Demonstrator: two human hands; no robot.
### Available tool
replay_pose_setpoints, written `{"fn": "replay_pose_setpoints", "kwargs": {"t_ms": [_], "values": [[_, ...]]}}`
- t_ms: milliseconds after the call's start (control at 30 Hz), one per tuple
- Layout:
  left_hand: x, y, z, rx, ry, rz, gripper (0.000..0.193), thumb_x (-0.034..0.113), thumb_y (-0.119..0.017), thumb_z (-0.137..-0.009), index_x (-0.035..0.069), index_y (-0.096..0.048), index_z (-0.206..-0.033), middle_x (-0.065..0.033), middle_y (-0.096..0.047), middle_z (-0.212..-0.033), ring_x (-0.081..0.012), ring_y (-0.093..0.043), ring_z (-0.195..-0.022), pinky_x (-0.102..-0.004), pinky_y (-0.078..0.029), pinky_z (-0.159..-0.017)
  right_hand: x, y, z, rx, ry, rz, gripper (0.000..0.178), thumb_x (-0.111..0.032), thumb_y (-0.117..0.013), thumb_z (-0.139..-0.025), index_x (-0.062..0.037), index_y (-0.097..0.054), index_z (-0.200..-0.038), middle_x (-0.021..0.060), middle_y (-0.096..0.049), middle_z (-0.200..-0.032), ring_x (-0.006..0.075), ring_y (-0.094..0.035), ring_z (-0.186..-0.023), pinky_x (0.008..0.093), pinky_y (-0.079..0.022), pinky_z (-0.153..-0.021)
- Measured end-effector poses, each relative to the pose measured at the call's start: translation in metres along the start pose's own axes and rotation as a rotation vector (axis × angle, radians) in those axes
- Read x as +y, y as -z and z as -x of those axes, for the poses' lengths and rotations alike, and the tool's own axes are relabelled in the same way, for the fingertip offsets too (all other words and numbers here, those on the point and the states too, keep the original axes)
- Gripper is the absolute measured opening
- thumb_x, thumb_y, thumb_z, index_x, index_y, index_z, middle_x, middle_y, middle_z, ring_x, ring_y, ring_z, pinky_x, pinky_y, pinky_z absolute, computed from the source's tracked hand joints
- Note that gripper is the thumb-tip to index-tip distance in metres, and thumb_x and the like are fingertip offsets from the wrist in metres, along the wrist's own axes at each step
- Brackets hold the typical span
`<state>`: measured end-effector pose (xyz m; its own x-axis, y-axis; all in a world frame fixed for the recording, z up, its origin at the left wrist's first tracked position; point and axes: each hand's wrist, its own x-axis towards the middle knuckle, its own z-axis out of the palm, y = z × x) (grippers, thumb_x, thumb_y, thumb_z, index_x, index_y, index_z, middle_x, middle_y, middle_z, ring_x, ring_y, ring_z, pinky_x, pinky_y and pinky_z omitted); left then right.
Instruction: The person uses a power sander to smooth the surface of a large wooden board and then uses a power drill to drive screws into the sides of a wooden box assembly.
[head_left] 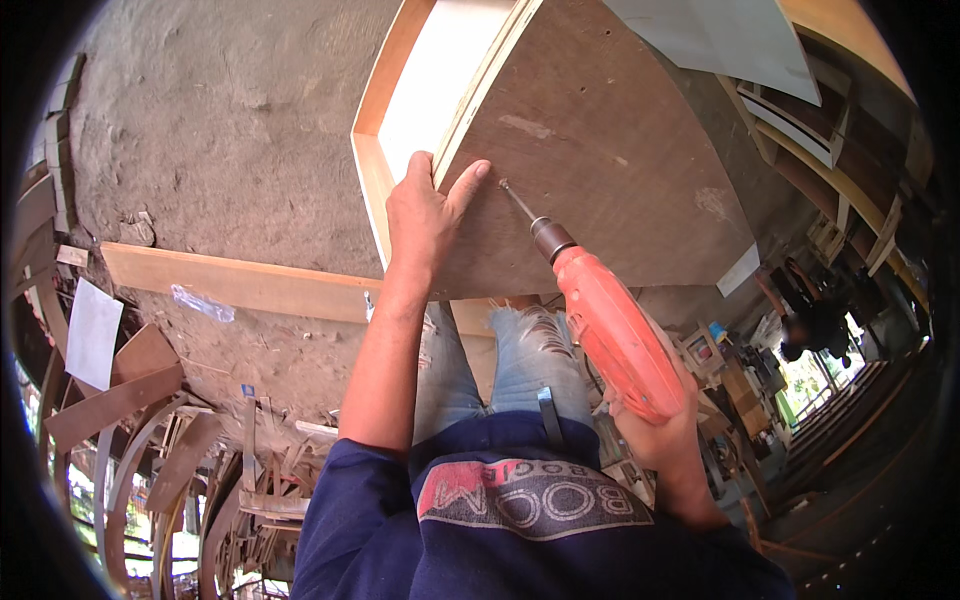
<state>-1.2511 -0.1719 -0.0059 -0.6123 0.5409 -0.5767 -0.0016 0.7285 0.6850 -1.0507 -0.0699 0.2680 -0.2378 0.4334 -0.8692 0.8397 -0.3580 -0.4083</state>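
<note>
A large brown plywood panel (pixel 600 140) stands in front of me, part of a wooden box whose pale frame (pixel 372 150) and white inner face (pixel 430 60) show at its left. My left hand (pixel 420 215) grips the panel's left edge, thumb on the brown face and fingers on the edge side. In my right hand (pixel 655 430) is a red power drill (pixel 615 330) with a dark chuck. Its thin bit (pixel 517 199) points up and left, the tip at the panel face just right of my left thumb. Whether the tip has entered the wood I cannot tell.
A long wooden board (pixel 235 275) lies on the earthen floor to the left, with crumpled clear plastic (pixel 203 303) on it. Scrap wood and curved pieces (pixel 190 465) pile up at lower left. Wooden frames (pixel 840 150) and clutter stand on the right; a chisel-like tool (pixel 549 415) hangs at my waist.
</note>
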Motion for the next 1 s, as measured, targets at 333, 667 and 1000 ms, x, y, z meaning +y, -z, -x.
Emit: {"fn": "replay_pose_setpoints", "kwargs": {"t_ms": [333, 667, 1000], "values": [[0.003, 0.0, 0.0, -0.003, 0.021, 0.002, 0.065, 0.058, -0.082, -0.09, 0.0, -0.053, -0.091, -0.0241, -0.068, -0.073, -0.041, -0.068, -0.067, -0.0482, -0.053, -0.064, -0.016, 0.0, -0.003, 0.004, 0.101, 0.064, 0.088, 0.007, -0.051, -0.07, 0.0106, -0.041, -0.158, 0.0254, -0.061, -0.148, 0.0287, -0.057, -0.143, 0.036, -0.04, -0.118], [0.004, 0.0, 0.001, -0.012, 0.027, 0.028, 0.064, 0.057, -0.082, -0.09, -0.001, -0.056, -0.094, -0.0254, -0.07, -0.078, -0.042, -0.072, -0.074, -0.0473, -0.055, -0.067, -0.035, 0.038, -0.006, 0.023, -0.173, 0.009, 0.078, 0.007, -0.061, -0.074, 0.0056, -0.053, -0.152, 0.0171, -0.07, -0.135, 0.0195, -0.065, -0.126, 0.033, -0.047, -0.11], [0.01, -0.001, 0.003, -0.008, 0.009, 0.032, 0.06, 0.052, -0.083, -0.092, -0.002, -0.058, -0.095, -0.0265, -0.071, -0.082, -0.0426, -0.07, -0.076, -0.0476, -0.054, -0.07, -0.044, 0.075, -0.016, -0.094, -0.151, -0.112, 0.077, 0.007, -0.061, -0.073, 0.0077, -0.054, -0.15, 0.0099, -0.072, -0.116, 0.0102, -0.065, -0.096, 0.0281, -0.053, -0.085]]}}
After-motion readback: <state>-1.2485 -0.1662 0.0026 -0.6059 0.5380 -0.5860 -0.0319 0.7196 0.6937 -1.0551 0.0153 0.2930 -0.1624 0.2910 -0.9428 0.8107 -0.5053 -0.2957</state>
